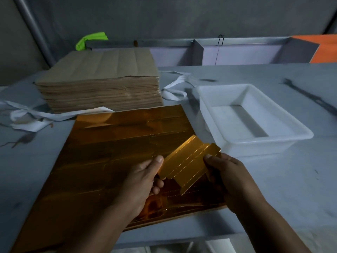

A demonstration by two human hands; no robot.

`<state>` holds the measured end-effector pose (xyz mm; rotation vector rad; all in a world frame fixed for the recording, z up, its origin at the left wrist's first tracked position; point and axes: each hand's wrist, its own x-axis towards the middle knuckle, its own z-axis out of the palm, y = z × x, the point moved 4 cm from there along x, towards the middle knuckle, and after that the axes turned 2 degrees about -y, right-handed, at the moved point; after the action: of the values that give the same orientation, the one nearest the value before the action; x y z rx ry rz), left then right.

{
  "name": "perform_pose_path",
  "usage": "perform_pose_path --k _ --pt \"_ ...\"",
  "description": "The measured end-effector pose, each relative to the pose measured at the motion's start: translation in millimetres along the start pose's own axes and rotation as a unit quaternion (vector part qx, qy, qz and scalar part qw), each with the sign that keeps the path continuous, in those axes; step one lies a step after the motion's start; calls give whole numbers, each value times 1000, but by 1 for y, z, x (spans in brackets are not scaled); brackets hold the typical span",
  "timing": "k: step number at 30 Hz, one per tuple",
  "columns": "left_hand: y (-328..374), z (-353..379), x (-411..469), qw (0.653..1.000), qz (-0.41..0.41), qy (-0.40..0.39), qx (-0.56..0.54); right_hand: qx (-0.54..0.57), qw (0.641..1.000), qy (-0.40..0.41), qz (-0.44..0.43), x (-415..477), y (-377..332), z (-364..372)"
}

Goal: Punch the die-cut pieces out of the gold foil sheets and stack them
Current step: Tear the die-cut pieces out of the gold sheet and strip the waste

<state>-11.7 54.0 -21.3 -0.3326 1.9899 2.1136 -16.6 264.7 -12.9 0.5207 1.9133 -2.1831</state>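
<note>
A large gold foil sheet (113, 152) lies flat on the grey table in front of me, its die-cut outlines faintly visible. Just above its near right part I hold one punched-out gold piece (189, 163) with dotted fold lines. My left hand (144, 178) pinches its left edge between thumb and fingers. My right hand (224, 174) grips its right edge, thumb on top. The piece is tilted, with its far end raised.
A thick stack of brown-backed sheets (102, 83) stands at the back left. A white plastic tray (251, 117) sits to the right of the foil sheet. White strips (36, 115) lie at the left and behind the tray. The table's front edge is close below my forearms.
</note>
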Motion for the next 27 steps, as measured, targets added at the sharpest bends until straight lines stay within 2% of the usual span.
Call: perform_pose_path --k 4,8,11,14,21,24,27 --pt "2 -11 2 999 24 40 15 41 999 35 -8 4 -3 -11" --pt "6 -5 0 994 68 16 80 48 998 43 -3 10 -3 -14" --pt "14 2 -7 982 124 21 143 55 996 71 -13 17 -2 -20" --pt "20 3 -10 957 177 70 220 57 992 107 -37 24 -4 -32" --pt "21 2 -7 927 228 108 276 77 985 135 -67 42 -18 -56" --pt "18 3 -5 910 225 89 338 90 983 144 -75 54 -26 -65" --pt "4 7 -1 861 166 6 481 85 983 143 -80 69 -34 -70"
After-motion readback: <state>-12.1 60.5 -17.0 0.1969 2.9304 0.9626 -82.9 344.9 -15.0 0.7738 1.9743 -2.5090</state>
